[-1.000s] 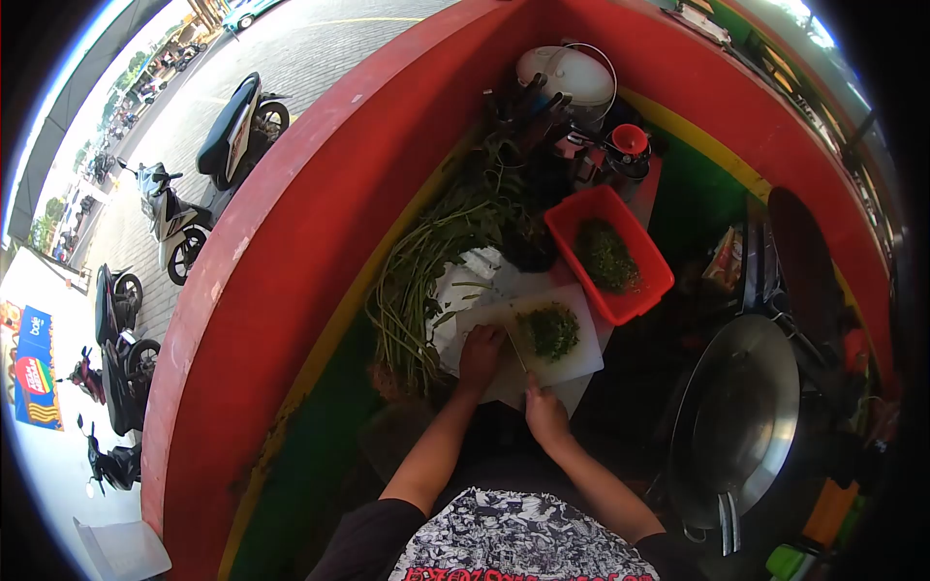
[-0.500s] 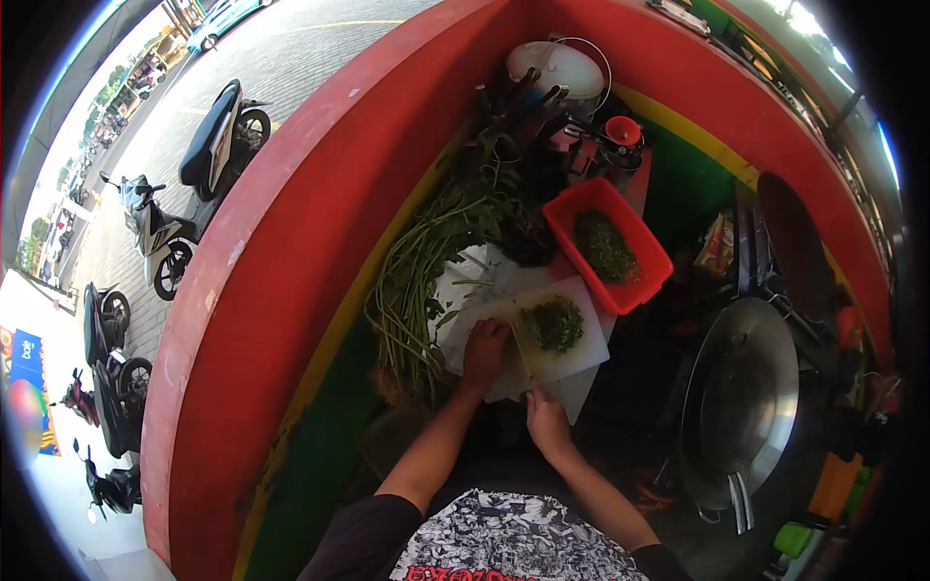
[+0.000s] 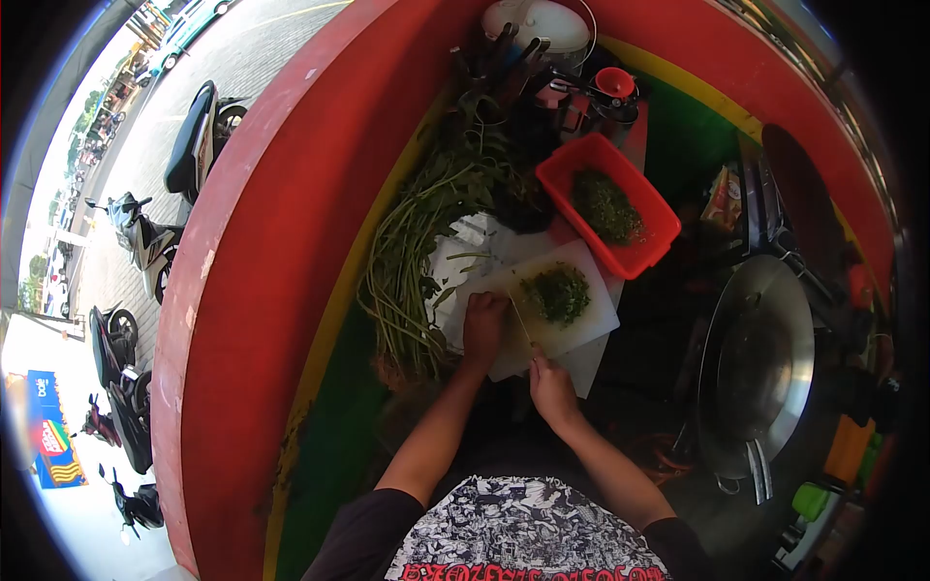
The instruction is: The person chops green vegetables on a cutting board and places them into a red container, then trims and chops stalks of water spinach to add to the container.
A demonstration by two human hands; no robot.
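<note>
A white cutting board (image 3: 598, 310) lies in front of me, with a heap of chopped greens (image 3: 559, 293) on it. My right hand (image 3: 553, 389) is closed round the handle of a knife (image 3: 520, 317), whose thin blade points away from me, left of the heap. Beside the blade, my left hand (image 3: 484, 324) rests on the board's left part with its fingers curled together; what they hold is hidden. Long leafy green stalks (image 3: 399, 266) lie to the left. Beyond the board stands a red plastic basin (image 3: 660, 232) with more chopped greens (image 3: 607, 205) inside.
A large metal wok (image 3: 760, 378) stands at the right. At the back are a white bucket (image 3: 538, 24) and a small red funnel-like cup (image 3: 614, 81). A red wall (image 3: 257, 290) curves round the left side, with parked motorbikes (image 3: 140, 237) outside.
The camera view has tilted a little, so the basin and board appear higher. Both hands stay at the board, the right one still gripping the knife. The heap looks much the same.
</note>
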